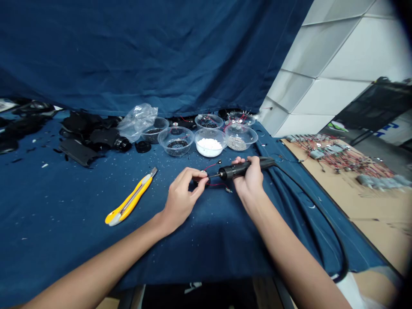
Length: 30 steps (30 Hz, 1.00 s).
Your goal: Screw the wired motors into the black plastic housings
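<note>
My right hand [247, 178] grips a black-handled soldering iron [238, 169], and its thin metal tip points left toward my left hand [182, 198]. The fingers of my left hand pinch a small dark part with thin red wires [203, 181], which is mostly hidden by those fingers. The iron's tip ends right beside the fingertips, but I cannot tell whether it touches the part. A black cable [317, 210] runs from the iron across the blue cloth [61, 214]. A yellow utility knife [129, 199] lies left of my left hand.
Several clear plastic bowls [176, 141] hold white granules, grey bits and small black parts. Black plastic pieces [79, 152] and a clear bag [137, 122] lie to the left. Wired modules [331, 156] sit on cardboard at the right, beyond the cloth's edge.
</note>
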{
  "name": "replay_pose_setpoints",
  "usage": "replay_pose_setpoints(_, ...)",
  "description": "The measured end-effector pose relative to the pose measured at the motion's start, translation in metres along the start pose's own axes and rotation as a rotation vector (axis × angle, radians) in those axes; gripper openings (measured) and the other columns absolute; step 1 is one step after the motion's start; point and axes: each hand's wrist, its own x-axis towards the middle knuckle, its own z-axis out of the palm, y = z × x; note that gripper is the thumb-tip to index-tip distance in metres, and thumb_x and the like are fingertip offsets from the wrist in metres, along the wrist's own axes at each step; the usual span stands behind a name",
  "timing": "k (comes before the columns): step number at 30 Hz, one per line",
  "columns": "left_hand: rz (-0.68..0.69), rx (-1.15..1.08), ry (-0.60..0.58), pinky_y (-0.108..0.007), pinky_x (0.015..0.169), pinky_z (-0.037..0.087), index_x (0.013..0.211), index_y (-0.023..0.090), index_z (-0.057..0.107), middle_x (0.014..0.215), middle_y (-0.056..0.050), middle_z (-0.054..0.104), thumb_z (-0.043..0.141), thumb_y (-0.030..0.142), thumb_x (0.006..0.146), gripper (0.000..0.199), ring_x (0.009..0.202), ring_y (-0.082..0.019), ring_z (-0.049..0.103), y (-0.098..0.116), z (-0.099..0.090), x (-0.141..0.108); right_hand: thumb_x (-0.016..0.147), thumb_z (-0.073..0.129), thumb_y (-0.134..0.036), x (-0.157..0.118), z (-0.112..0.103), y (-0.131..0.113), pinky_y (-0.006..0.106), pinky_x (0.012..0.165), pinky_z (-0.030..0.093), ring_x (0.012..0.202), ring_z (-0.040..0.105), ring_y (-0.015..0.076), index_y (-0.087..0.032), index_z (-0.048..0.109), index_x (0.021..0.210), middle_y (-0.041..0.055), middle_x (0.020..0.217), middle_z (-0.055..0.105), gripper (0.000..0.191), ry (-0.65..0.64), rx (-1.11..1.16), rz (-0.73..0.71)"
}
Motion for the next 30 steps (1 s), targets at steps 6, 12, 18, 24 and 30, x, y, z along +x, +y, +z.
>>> replay_pose_setpoints(6, 0.046, 0.036, -0.021, -0.021, 0.075, 0.045, 0.090, 0.015, 0.057, 0.088, -0.001, 0.058, 0.059, 0.010, 0.089, 0.005, 0.081, -0.009, 0.057, 0.003, 0.002, 0.000, 0.083, 0.049, -0.012, 0.000, 0.000, 0.000, 0.016, 0.045, 0.050, 0.054, 0.054, 0.0069, -0.017, 0.042, 0.075, -0.0049, 0.063, 0.046, 0.011, 0.006, -0.012, -0.036)
replay_pose_setpoints(12, 0.136, 0.092, -0.046, -0.024, 0.079, 0.046, 0.095, 0.016, 0.055, 0.091, -0.002, 0.058, 0.058, 0.011, 0.090, 0.008, 0.085, -0.011, 0.057, -0.001, 0.002, 0.003, 0.084, 0.048, -0.013, -0.001, 0.001, -0.003, 0.015, 0.045, 0.050, 0.052, 0.052, 0.0058, -0.017, 0.041, 0.075, -0.0054, 0.063, 0.045, 0.012, 0.001, -0.022, -0.031)
replay_pose_setpoints(18, 0.130, 0.125, -0.128, -0.033, 0.089, 0.045, 0.107, 0.017, 0.054, 0.102, -0.006, 0.058, 0.063, 0.023, 0.089, 0.021, 0.099, -0.018, 0.055, -0.006, -0.003, 0.005, 0.085, 0.049, -0.013, 0.001, 0.001, -0.001, 0.015, 0.047, 0.051, 0.053, 0.053, 0.0053, -0.017, 0.041, 0.077, -0.0060, 0.064, 0.045, 0.012, 0.002, -0.017, -0.016)
replay_pose_setpoints(24, 0.190, 0.195, -0.330, -0.038, 0.089, 0.044, 0.108, 0.017, 0.054, 0.104, -0.008, 0.060, 0.059, 0.027, 0.091, 0.020, 0.100, -0.020, 0.054, -0.030, -0.017, 0.004, 0.084, 0.049, -0.013, 0.007, -0.002, -0.002, 0.015, 0.046, 0.050, 0.053, 0.054, 0.0058, -0.018, 0.040, 0.077, -0.0058, 0.064, 0.045, 0.012, 0.012, -0.026, -0.025)
replay_pose_setpoints(30, 0.297, 0.286, -0.523, -0.034, 0.089, 0.041, 0.103, 0.017, 0.062, 0.102, -0.006, 0.064, 0.053, 0.025, 0.095, 0.014, 0.100, -0.019, 0.053, -0.050, -0.019, 0.007, 0.085, 0.049, -0.015, 0.012, -0.004, -0.007, 0.015, 0.045, 0.050, 0.054, 0.054, 0.0061, -0.018, 0.041, 0.076, -0.0060, 0.064, 0.045, 0.013, 0.014, -0.038, -0.099)
